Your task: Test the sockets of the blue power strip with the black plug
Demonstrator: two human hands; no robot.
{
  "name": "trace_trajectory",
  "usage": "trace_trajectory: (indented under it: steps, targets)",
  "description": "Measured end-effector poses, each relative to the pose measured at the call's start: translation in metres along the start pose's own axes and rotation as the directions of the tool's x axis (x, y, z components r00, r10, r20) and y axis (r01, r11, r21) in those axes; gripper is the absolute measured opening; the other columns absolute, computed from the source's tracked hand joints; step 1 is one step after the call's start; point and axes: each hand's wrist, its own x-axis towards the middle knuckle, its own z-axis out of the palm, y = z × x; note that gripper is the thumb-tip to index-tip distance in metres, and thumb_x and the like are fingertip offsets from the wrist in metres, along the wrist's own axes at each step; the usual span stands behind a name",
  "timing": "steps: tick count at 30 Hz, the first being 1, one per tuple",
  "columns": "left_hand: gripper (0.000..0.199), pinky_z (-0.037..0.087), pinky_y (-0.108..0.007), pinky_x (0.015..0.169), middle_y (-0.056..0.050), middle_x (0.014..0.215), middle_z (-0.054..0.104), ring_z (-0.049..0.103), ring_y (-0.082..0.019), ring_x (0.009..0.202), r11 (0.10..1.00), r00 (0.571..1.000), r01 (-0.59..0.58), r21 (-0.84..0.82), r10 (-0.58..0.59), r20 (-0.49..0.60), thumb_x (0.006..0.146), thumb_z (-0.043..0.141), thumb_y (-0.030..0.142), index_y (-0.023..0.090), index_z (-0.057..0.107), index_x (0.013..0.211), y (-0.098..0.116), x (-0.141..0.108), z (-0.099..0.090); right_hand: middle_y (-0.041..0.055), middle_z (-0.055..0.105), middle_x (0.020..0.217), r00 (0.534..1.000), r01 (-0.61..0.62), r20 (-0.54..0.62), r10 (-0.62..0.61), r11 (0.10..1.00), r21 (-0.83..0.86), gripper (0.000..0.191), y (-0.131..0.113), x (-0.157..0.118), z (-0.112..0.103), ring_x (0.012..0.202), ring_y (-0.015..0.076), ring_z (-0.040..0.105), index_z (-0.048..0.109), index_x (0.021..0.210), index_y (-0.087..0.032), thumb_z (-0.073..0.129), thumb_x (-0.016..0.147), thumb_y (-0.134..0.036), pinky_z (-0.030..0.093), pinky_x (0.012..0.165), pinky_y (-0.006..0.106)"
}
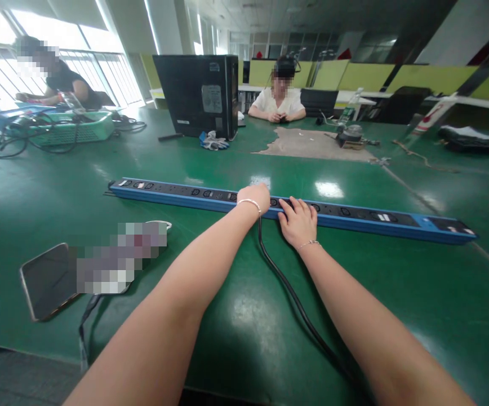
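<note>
A long blue power strip with a black socket face lies across the green table in front of me. My left hand is closed over the sockets near its middle, gripping the end of a black power cord. The plug itself is hidden inside my fingers, so how far it sits in a socket cannot be seen. From under that hand the cord runs down towards me between my arms. My right hand lies just to the right, fingers spread over the strip's face and front edge.
A phone lies at the left beside a blurred item with a strap. Farther back are a green basket of cables, a black computer case, gloves and a cardboard piece. Two people sit beyond.
</note>
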Motion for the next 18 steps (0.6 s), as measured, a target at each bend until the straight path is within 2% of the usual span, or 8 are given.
trace_trajectory:
  steps: [10, 18]
  targets:
    - [0.028, 0.050, -0.036, 0.075, -0.018, 0.090, 0.068, 0.066, -0.027, 0.090, 0.998, 0.993, 0.015, 0.057, -0.008, -0.120, 0.085, 0.037, 0.022, 0.011, 0.056, 0.102, -0.0001, -0.0039, 0.0044, 0.0045, 0.048, 0.137, 1.000, -0.016, -0.019, 0.017, 0.998, 0.055, 0.040, -0.0004, -0.0004, 0.0008, 0.126, 0.0233, 0.036, 0.052, 0.128, -0.032, 0.039, 0.091, -0.039, 0.020, 0.104, 0.044]
    - [0.027, 0.049, -0.036, 0.077, -0.018, 0.091, 0.067, 0.065, -0.026, 0.091, 0.995, 0.991, 0.057, 0.081, -0.047, -0.121, 0.085, 0.035, 0.020, 0.012, 0.056, 0.100, 0.0055, -0.0064, 0.0046, 0.0046, 0.047, 0.137, 0.999, -0.032, -0.001, 0.032, 0.996, 0.081, 0.040, -0.0012, -0.0002, -0.0006, 0.127, 0.0232, 0.035, 0.052, 0.128, -0.032, 0.040, 0.091, -0.039, 0.019, 0.105, 0.044]
